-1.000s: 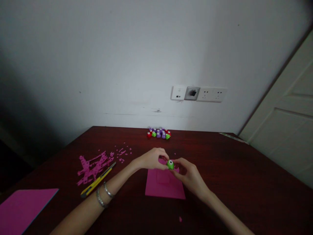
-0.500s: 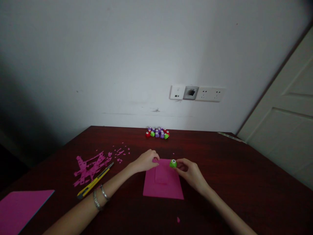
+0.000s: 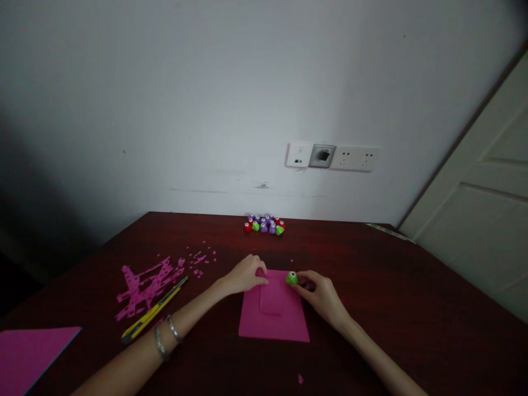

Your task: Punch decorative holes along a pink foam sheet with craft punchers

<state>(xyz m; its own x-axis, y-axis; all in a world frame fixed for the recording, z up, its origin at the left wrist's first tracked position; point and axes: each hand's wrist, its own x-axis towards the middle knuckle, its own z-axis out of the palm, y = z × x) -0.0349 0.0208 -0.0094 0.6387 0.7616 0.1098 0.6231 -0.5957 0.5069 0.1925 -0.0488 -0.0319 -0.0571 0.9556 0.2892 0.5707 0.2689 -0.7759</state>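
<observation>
My right hand [image 3: 324, 294] grips a small green paper punch [image 3: 292, 278] with a white, dark-centred top, over the right part of a pink sheet [image 3: 274, 328]. On that sheet lies a smaller pink piece [image 3: 274, 297], its left and lower edges showing as faint lines. My left hand [image 3: 247, 274], with bracelets on the wrist, has curled fingers and pinches the smaller piece near its upper left corner. The exact contact at the fingertips is partly hidden.
A yellow utility knife [image 3: 154, 311] lies left of my left forearm, beside punched pink scraps [image 3: 144, 286] and tiny cut-outs [image 3: 199, 258]. Another pink sheet [image 3: 35, 355] is at the lower left. Several coloured punches [image 3: 264, 224] cluster near the wall. Sockets [image 3: 333, 157] are above.
Both hands stay in nearly the same places. The green punch remains in my right hand by the sheet's right side. The view has shifted slightly.
</observation>
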